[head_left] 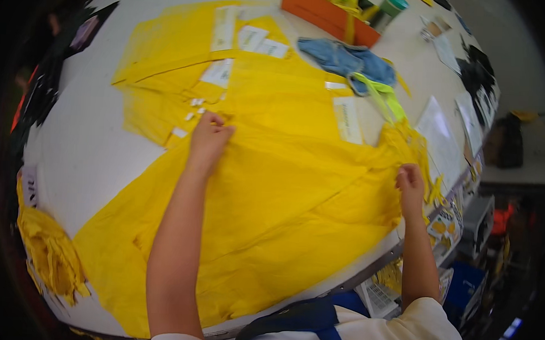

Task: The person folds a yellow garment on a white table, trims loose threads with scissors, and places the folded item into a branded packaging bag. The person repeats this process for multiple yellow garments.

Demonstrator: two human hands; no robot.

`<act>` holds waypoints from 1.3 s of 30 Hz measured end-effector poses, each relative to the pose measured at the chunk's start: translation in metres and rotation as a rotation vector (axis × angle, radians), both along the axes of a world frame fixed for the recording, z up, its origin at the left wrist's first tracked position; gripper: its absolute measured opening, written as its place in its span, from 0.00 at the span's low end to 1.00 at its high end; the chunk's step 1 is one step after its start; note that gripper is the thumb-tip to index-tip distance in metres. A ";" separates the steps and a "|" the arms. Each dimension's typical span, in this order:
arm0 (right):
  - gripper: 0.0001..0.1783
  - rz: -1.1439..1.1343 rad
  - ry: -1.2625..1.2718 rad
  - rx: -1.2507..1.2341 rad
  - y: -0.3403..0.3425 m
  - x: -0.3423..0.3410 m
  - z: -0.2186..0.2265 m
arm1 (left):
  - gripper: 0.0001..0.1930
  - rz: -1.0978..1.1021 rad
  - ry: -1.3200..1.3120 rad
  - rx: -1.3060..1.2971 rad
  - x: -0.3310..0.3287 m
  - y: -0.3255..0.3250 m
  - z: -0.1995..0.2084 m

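A wide piece of yellow fabric (283, 207) spreads over the near part of the table and reaches its front edge. My left hand (210, 140) pinches the fabric's upper edge, left of the middle. Over at the right, my right hand (410, 181) has its fingers closed on the gathered side of the same fabric. Between the two hands the cloth lies loosely with long creases. Beyond it rest stacked flat yellow fabric pieces (276, 88) with white paper slips (223, 28) on them. Several tiny white tags (195, 106) lie near my left fingertips.
An orange box (328, 17) with yellow strips stands at the far side, beside a green-lidded container (392, 8). Folded denim (350, 61) and a neon-yellow strip (382, 96) lie right of the stack. A crumpled yellow bundle (47, 251) sits at the left edge, white papers (435, 131) at the right.
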State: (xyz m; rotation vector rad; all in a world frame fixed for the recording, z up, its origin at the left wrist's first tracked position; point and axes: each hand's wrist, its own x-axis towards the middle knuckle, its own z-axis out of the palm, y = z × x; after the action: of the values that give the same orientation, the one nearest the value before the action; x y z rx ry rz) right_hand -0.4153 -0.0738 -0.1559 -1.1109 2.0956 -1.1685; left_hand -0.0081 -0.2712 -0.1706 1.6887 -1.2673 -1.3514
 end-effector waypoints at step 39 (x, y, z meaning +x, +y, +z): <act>0.21 0.242 0.776 0.153 0.138 -0.115 -0.049 | 0.24 -0.120 -0.041 0.048 0.006 0.040 0.025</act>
State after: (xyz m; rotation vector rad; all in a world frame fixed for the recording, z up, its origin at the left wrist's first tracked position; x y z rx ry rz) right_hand -0.5301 0.0639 -0.2053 -1.8854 2.4262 -0.4737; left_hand -0.0017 -0.2312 -0.1459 1.7046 -1.3894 -1.4336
